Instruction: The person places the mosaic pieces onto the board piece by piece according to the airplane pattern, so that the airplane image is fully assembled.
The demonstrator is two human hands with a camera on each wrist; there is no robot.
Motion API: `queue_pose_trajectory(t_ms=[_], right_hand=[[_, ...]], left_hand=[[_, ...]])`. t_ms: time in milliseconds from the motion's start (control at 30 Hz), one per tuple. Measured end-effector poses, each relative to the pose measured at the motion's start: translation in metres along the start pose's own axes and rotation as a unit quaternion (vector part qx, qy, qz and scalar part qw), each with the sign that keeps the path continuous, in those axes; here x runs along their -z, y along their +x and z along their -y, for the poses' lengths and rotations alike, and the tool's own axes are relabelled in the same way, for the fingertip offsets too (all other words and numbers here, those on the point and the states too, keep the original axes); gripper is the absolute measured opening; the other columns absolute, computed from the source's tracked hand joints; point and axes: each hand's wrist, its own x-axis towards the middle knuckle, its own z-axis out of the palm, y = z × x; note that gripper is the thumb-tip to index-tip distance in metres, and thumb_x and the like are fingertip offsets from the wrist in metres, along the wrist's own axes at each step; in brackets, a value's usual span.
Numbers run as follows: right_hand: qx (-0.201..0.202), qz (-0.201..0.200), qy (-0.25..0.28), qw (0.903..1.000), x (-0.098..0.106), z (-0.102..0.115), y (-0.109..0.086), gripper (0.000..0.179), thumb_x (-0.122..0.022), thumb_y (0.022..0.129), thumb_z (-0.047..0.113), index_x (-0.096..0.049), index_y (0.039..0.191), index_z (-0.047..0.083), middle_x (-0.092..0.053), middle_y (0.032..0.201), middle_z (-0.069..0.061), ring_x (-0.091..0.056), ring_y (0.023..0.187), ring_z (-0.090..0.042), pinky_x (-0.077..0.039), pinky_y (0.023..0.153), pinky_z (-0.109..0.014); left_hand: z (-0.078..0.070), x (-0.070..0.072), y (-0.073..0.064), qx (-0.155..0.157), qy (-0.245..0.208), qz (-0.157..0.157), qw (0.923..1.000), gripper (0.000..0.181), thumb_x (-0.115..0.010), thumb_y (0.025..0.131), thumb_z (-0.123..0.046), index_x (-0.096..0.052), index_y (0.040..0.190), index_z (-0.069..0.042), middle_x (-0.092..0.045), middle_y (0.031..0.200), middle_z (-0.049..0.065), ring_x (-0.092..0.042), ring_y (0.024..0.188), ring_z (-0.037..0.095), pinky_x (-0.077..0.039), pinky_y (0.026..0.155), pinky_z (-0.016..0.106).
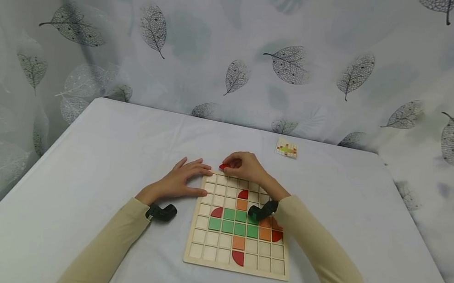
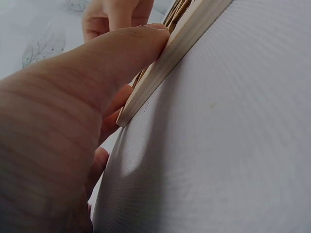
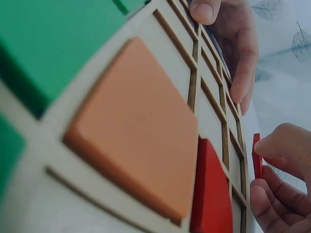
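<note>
A wooden grid board (image 1: pixel 210 252) lies on the table, with green and orange square tiles and red quarter-round tiles in some of its cells. At its upper left corner my left hand (image 1: pixel 183 179) rests with fingers spread, thumb and fingertips touching the edge. In the left wrist view the thumb (image 2: pixel 131 48) presses on the board's side. My right hand (image 1: pixel 247 166) pinches a red tile (image 1: pixel 224 166) between thumb and fingers, just beyond the far edge. The right wrist view shows this red tile (image 3: pixel 257 155) held on edge, apart from the board. My right forearm covers some right-hand cells.
A small pattern card (image 1: pixel 286 148) with a coloured grid picture lies farther back on the white table (image 1: pixel 160 139). Behind the table hangs a leaf-printed cloth (image 1: pixel 205 33). A black wrist camera (image 1: pixel 263 211) on my right arm hangs over the board.
</note>
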Motion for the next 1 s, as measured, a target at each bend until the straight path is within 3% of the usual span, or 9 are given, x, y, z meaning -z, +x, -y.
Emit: queue_pose_trajectory(t_ms=[400, 567, 1000], right_hand=[[0.017, 0.014, 0.033, 0.9992, -0.007, 0.010, -0.011, 0.019, -0.072, 0.086, 0.005, -0.072, 0.105, 0.001, -0.070, 0.095, -0.011, -0.064, 0.081, -0.018, -0.055, 0.074, -0.028], [0.028, 0.039, 0.032, 0.9984, -0.009, 0.013, -0.017, 0.019, -0.073, 0.086, 0.010, -0.073, 0.105, 0.004, -0.070, 0.093, -0.005, -0.061, 0.079, -0.011, -0.053, 0.072, -0.025], [0.076, 0.092, 0.041, 0.9920, -0.015, 0.030, -0.035, 0.019, -0.072, 0.085, 0.006, -0.072, 0.104, 0.002, -0.070, 0.098, -0.008, -0.062, 0.081, -0.011, -0.055, 0.073, -0.024]], left_hand=[[-0.003, 0.002, -0.001, -0.005, -0.010, -0.003, 0.9999, 0.053, -0.076, 0.085, -0.034, -0.060, 0.132, -0.014, -0.050, 0.145, 0.007, -0.024, 0.147, 0.032, 0.001, 0.118, 0.055], [-0.002, 0.001, -0.001, -0.008, -0.009, -0.003, 0.9999, 0.053, -0.076, 0.085, -0.034, -0.059, 0.132, -0.013, -0.050, 0.144, 0.008, -0.025, 0.146, 0.033, 0.000, 0.118, 0.057], [-0.004, 0.001, 0.000, -0.011, -0.012, -0.006, 0.9999, 0.052, -0.076, 0.085, -0.033, -0.060, 0.130, -0.012, -0.051, 0.144, 0.008, -0.026, 0.146, 0.033, 0.000, 0.118, 0.057]])
